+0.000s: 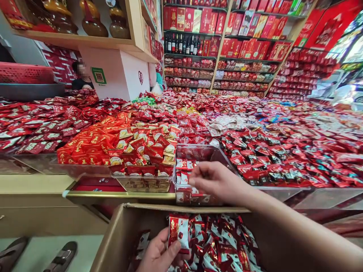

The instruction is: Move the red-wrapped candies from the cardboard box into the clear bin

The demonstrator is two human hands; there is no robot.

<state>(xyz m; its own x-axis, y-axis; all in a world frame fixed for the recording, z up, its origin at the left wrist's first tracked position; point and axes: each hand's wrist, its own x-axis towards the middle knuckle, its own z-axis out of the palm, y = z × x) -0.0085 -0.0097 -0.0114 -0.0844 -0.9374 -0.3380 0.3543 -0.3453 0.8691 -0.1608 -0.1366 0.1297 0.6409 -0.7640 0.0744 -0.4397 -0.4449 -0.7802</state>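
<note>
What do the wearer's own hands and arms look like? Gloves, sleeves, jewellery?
Both left hand and right hand are ungloved. The right forearm has no sleeve as far as the picture's edge; the left forearm is out of frame. No ring, watch or bracelet shows, though some fingers are hidden.

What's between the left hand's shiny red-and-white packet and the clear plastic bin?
Beyond the packet, the brown cardboard box's far rim, then the bin's front wall; the right hand partly hides the opening.
</note>
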